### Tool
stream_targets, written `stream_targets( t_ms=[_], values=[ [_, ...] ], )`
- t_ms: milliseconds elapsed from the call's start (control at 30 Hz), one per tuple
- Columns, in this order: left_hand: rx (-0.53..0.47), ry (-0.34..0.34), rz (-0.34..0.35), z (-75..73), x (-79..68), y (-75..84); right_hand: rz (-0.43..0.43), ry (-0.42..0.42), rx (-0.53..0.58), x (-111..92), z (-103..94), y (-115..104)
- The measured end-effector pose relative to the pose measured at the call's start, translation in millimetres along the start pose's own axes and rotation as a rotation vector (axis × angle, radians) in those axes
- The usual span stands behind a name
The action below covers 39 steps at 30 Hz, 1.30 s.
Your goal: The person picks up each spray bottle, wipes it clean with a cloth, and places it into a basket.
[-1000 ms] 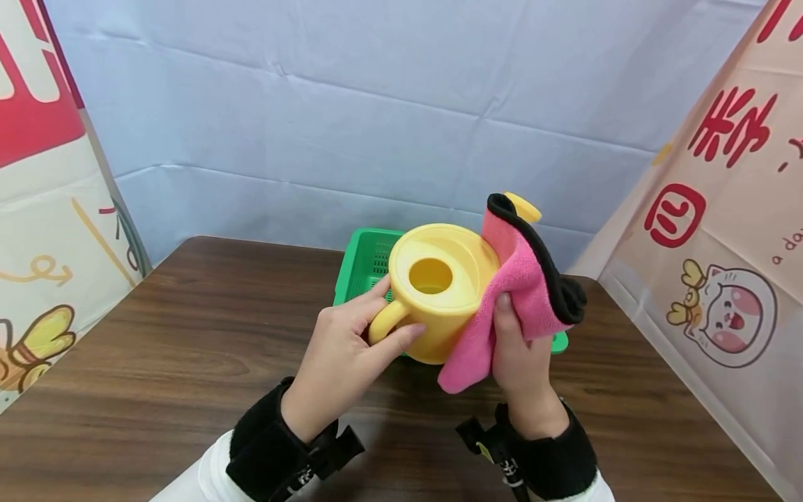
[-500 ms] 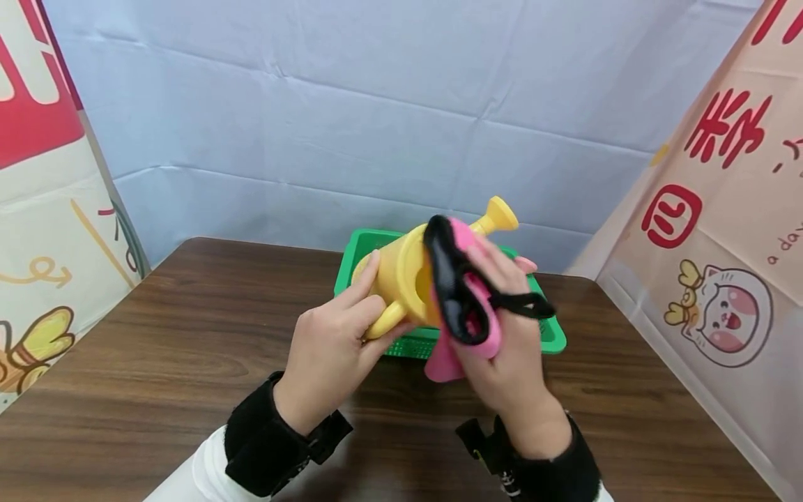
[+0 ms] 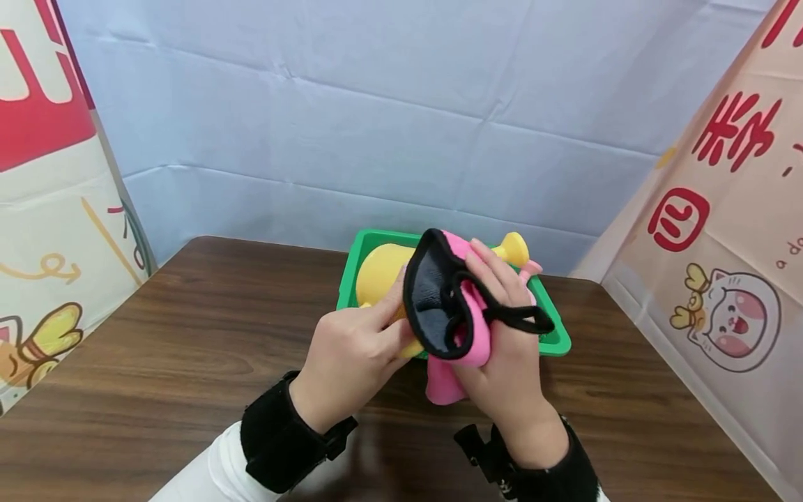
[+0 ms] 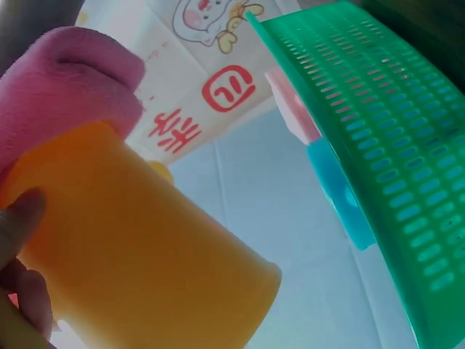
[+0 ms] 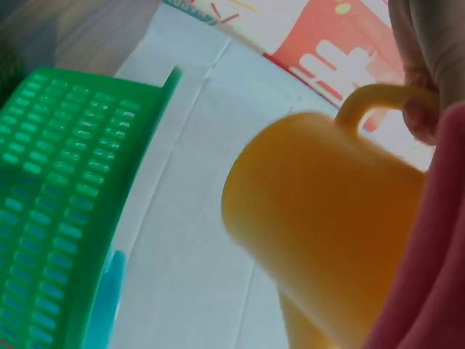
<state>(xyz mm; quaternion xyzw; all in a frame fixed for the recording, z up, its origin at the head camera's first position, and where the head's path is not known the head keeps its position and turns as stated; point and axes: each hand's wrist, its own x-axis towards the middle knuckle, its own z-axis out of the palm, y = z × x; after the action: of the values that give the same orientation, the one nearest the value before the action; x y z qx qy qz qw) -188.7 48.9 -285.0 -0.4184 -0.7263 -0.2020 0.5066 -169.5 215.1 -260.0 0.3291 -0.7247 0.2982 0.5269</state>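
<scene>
A yellow watering can (image 3: 381,270) is tipped on its side above the green basket, its flared spout end (image 3: 514,248) to the right. My left hand (image 3: 348,348) grips it by the handle, which shows in the right wrist view as a curved loop (image 5: 374,97). A pink cloth (image 3: 479,338) with black edging and a grey reverse is bunched in my right hand (image 3: 509,348). That hand holds the cloth against the can's top end, covering the opening. In the left wrist view the cloth (image 4: 65,87) touches the can's upper end (image 4: 145,240).
Behind and below the can stands the green slotted basket (image 3: 555,340) on a brown wooden table (image 3: 251,328). A pink item (image 3: 530,270) pokes up at its right side, and a blue item (image 4: 338,193) shows by its rim. Printed cloth panels flank the table.
The can has tipped so that its top turned away from view toward the right hand, and it has lowered slightly. The right hand moved the cloth from the can's side over its top end.
</scene>
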Motion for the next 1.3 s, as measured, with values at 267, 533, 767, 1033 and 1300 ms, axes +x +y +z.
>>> stream_targets(
  t_ms=[267,533,767,1033,1300],
  values=[
    [0.016,0.037,0.061,-1.5,1.8,0.0,0.287,0.051,0.125,0,-9.7,24],
    [0.021,0.028,0.036,-3.1,1.7,-3.6,0.305,-0.035,0.145,-4,-6.4,25],
    [0.001,0.027,-0.031,-2.7,-0.6,-6.6,-0.058,0.004,0.020,-2,7.7,3],
    [-0.019,0.032,-0.009,-1.7,-0.9,-5.7,-0.111,0.043,0.026,-2,8.7,-1],
    [0.001,0.052,0.045,-2.8,0.9,-6.5,0.066,0.076,0.183,1,2.4,17]
  ],
)
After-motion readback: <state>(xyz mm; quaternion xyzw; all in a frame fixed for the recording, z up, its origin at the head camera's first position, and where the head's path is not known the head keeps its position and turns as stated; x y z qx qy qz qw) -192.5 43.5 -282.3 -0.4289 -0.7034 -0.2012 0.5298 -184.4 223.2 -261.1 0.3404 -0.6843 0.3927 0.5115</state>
